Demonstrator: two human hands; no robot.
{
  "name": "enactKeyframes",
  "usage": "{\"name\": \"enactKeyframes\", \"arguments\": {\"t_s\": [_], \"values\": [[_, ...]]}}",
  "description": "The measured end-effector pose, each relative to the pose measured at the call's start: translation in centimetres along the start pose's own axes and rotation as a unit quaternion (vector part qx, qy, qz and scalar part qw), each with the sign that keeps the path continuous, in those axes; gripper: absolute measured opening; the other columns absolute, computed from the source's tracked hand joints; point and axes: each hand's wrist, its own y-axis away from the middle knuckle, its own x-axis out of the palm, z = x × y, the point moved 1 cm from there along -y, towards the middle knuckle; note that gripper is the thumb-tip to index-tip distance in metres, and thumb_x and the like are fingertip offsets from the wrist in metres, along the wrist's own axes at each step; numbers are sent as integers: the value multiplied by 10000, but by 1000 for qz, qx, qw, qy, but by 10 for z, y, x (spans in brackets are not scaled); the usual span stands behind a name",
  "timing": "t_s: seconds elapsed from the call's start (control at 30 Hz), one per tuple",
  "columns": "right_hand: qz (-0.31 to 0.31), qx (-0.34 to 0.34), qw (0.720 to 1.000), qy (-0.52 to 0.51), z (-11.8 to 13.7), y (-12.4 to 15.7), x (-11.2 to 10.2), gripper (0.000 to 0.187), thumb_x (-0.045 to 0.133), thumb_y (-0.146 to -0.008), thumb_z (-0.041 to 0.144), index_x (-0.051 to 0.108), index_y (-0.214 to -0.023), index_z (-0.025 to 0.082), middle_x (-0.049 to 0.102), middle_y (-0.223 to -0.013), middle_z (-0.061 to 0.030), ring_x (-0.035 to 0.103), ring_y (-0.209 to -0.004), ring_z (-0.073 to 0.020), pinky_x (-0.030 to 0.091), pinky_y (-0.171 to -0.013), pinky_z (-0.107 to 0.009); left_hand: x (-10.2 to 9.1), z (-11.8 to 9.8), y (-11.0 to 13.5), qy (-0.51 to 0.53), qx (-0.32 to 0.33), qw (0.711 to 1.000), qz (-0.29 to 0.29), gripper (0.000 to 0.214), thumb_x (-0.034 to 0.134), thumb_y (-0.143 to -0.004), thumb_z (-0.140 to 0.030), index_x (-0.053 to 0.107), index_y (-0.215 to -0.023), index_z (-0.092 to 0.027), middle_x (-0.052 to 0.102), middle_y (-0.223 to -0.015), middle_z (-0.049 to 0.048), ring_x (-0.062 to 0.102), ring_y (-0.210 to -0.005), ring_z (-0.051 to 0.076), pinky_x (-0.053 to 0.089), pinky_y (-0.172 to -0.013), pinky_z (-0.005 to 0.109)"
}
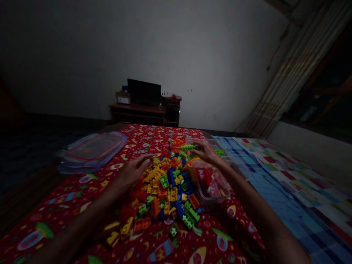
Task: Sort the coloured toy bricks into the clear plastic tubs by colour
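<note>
A pile of toy building bricks (165, 176) in yellow, orange, blue and green lies on a red patterned cloth (162, 253). My left hand (136, 169) is at the pile's left edge, fingers stretched out and holding nothing. At the far right of the pile, my right hand (204, 151) grips a long green brick (188, 147) between thumb and fingers. Just below my right forearm stands a clear plastic box (213, 198) with red bricks (205, 179) in it. Another clear container, holding orange bricks (178, 143), is behind the pile, partly hidden by my right hand.
Clear plastic lids (95, 148) lie stacked at the left. More green bricks (219, 152) sit beyond my right wrist. Blue checked bedding (247, 167) stretches along the right. A dark screen (144, 92) stands on a low desk (137, 109) by the far wall.
</note>
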Motion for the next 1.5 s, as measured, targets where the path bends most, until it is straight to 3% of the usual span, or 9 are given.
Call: {"name": "enactKeyframes", "arguments": {"t_s": [0.13, 0.27, 0.53, 0.73, 0.87, 0.97, 1.07, 1.27, 1.5], "values": [[-77, 156, 978, 114, -66, -9, -38, 303, 587, -812, 249, 680, -1070, 122, 722, -908, -91, 665, -822, -195, 463, -705, -246, -20, 8, -4, -39, -11, 999, 0, 533, 424, -815, -551, 686, -1096, -182, 707, -1136, 70, 642, -1021, 262, 487, -911, 353], [-39, 299, 937, 175, -118, -9, -51, 268, 577, -815, 256, 692, -975, 74, 711, -773, -107, 654, -680, -170, 425, -576, -211, -30, 16, -9, -44, -32, 999, -2, 556, 415, -811, -548, 669, -1135, -173, 717, -1109, 61, 661, -961, 244, 509, -864, 332], [-4, 329, 930, 163, -137, -22, -37, 283, 549, -856, 272, 707, -735, 71, 666, -595, -104, 645, -625, -177, 426, -541, -212, -29, 20, -11, -70, -25, 997, 9, 582, 401, -767, -579, 706, -1078, -192, 724, -1081, 74, 676, -934, 250, 519, -839, 345], [-12, 277, 950, 141, -117, -21, -42, 308, 446, -865, 184, 715, -749, 90, 695, -667, -81, 667, -671, -160, 445, -596, -192, -36, 24, -14, -86, -32, 996, -13, 596, 382, -754, -588, 709, -1052, -188, 720, -1081, 82, 669, -957, 266, 524, -823, 354], [-9, 197, 980, 19, -79, -21, -37, 281, 447, -851, 177, 716, -820, 103, 702, -739, -49, 669, -660, -130, 454, -558, -160, -34, 35, -18, -114, 12, 993, 3, 605, 366, -770, -585, 700, -1059, -173, 701, -1134, 101, 636, -1050, 267, 486, -929, 372], [37, 89, 993, -73, -33, -12, -16, 283, 443, -873, 193, 714, -907, 117, 706, -775, -43, 656, -642, -121, 487, -579, -185, -29, 50, -21, -146, 27, 988, 45, 700, 327, -782, -626, 662, -1143, -129, 655, -1222, 144, 596, -1133, 281, 430, -1010, 404], [95, -30, 994, -39, 18, 9, 15, 252, 508, -892, 263, 703, -995, 140, 710, -823, -59, 662, -721, -157, 514, -680, -255, -21, 61, -19, -173, 2, 981, 84, 805, 281, -795, -669, 578, -1267, -89, 563, -1344, 172, 524, -1236, 303, 375, -1062, 431], [67, -153, 986, -9, 71, 25, 74, 534, 557, -890, 294, 422, -1399, 207, 481, -1377, -160, 414, -1310, -266, 387, -1031, -444, 1, 65, -9, -152, 41, 973, 166, 766, 308, -844, -661, 487, -1372, -135, 498, -1415, 150, 477, -1291, 286, 370, -1074, 398], [158, -131, 979, 16, 86, 11, 85, 297, 581, -783, 101, 648, -1073, 100, 647, -1041, -164, 595, -994, -256, 454, -853, -350, 13, 65, -1, -167, 89, 967, 173, 653, 434, -826, -610, 577, -1278, -161, 447, -1450, 171, 441, -1314, 315, 367, -1067, 457]]}}
